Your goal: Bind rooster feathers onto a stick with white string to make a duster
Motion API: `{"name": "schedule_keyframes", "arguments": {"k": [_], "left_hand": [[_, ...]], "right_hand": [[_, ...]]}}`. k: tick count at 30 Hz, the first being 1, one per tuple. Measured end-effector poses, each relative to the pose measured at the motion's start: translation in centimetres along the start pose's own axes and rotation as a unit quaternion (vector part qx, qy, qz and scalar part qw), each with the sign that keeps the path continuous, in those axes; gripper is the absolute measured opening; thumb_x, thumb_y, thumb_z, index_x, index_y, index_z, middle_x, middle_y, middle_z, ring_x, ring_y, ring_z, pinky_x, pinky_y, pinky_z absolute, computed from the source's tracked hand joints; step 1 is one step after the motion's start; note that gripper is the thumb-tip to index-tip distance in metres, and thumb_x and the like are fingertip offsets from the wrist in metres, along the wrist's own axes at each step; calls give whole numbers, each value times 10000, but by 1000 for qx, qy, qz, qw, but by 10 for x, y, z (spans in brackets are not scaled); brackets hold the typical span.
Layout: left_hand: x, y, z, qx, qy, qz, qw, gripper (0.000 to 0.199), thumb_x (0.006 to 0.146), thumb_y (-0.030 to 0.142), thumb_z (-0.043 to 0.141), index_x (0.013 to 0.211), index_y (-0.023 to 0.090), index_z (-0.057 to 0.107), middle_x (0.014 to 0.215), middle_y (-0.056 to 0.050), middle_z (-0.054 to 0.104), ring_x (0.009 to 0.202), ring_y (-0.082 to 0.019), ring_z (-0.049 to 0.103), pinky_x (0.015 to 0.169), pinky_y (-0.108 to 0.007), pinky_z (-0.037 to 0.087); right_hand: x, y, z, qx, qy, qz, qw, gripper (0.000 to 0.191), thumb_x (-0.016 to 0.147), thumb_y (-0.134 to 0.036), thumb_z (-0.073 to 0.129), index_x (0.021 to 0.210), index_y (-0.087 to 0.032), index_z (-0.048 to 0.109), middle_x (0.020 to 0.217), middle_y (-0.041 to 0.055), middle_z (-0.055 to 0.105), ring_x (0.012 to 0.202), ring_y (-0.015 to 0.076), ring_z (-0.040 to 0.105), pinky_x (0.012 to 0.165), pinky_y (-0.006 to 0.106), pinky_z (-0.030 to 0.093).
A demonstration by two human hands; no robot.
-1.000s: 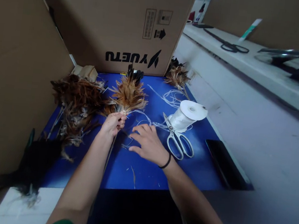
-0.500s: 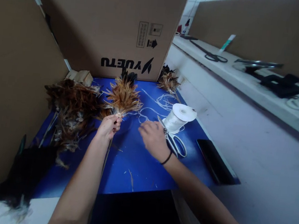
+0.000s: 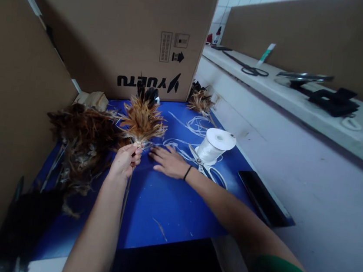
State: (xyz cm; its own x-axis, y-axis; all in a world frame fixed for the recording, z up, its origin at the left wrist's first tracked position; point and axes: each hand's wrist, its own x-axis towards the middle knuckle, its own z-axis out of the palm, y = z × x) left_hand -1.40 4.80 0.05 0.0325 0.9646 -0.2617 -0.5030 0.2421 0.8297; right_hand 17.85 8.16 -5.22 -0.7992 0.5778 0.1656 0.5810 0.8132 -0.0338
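Note:
My left hand [image 3: 125, 160] is closed around the base of a feather duster [image 3: 143, 116], where its brown and black feathers meet a thin stick that runs down toward me. To the right of it, my right hand [image 3: 171, 162] is flat over the blue table [image 3: 146, 210], palm down with fingers apart, close to the duster's base. Loose white string [image 3: 176, 143] trails just beyond those fingers; I cannot tell whether they touch it. Scissors [image 3: 208, 169] with white handles lie partly spread beside a white spool of string [image 3: 215, 146], right of my right hand.
A heap of brown feathers [image 3: 83, 138] covers the table's left side, with black feathers [image 3: 24, 218] nearer me. Another feather bundle [image 3: 201, 101] lies at the back right. A phone [image 3: 264, 198] rests along the right edge. Cardboard [image 3: 115, 23] walls off the back and left.
My right hand has moved left from beside the scissors toward the duster's base, and its fingers have spread flat. My left hand keeps its grip on the duster. The view has shifted slightly.

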Motion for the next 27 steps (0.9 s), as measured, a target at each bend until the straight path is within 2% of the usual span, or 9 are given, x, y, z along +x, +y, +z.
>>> {"name": "schedule_keyframes", "arguments": {"k": [2,4,7,9,12,15,17,20,27], "left_hand": [[0,0,0,2,2,-1,1000,99,710,172,616,705,92,558,496,66,397,324,12,216,319,-124,140],[1,-1,0,1,6,1,1000,94,711,168,612,704,92,558,498,65,399,324,12,216,320,-125,143],[1,-2,-1,3,9,1,1000,102,708,175,613,700,89,561,496,65,395,326,10,217,319,-126,139],[2,-2,-2,4,8,1,1000,104,705,177,613,701,87,563,494,65,394,326,9,216,318,-126,136],[2,-3,-1,0,7,1,1000,98,699,167,609,675,99,544,492,61,403,324,8,217,318,-124,142],[2,-3,0,0,3,1,1000,91,683,146,605,654,109,527,492,58,410,325,6,226,318,-125,144],[1,-4,0,2,-4,2,1000,83,677,141,604,658,108,531,492,59,408,325,6,225,318,-125,140],[-1,-4,1,3,-13,6,1000,73,688,153,601,685,100,550,489,64,400,322,8,213,319,-126,132],[-5,-4,4,1,-15,-10,1000,88,722,169,601,726,87,568,482,69,391,319,11,207,326,-130,132]], "right_hand": [[8,23,-5,-22,5,68,997,495,943,-414,341,1354,-143,401,1385,154,435,1281,261,374,1036,486,234],[10,32,-13,-41,11,127,991,438,939,-347,378,1300,-116,467,1334,172,485,1249,272,409,1021,488,254],[-5,5,-26,-51,36,135,989,361,934,-270,385,1226,-129,544,1349,148,478,1313,293,312,1043,524,204],[-29,-36,-33,-11,43,64,997,399,954,-294,326,1291,-155,490,1386,106,450,1340,249,276,1077,487,182],[-73,-99,-37,74,1,-84,994,507,936,-455,336,1382,-217,367,1469,31,334,1376,211,203,1115,456,150],[-100,-127,-34,124,-35,-159,979,533,930,-456,359,1404,-214,321,1459,18,350,1382,181,196,1134,458,112],[-103,-123,-29,139,-43,-154,977,537,929,-437,375,1408,-203,314,1440,31,382,1380,169,204,1138,455,107],[-90,-95,-20,126,-45,-114,984,531,936,-429,356,1414,-205,301,1450,39,363,1383,172,200,1138,463,89],[-50,-22,-2,30,-17,52,998,532,938,-422,339,1423,-208,288,1476,66,309,1387,208,195,1118,476,152]]}}
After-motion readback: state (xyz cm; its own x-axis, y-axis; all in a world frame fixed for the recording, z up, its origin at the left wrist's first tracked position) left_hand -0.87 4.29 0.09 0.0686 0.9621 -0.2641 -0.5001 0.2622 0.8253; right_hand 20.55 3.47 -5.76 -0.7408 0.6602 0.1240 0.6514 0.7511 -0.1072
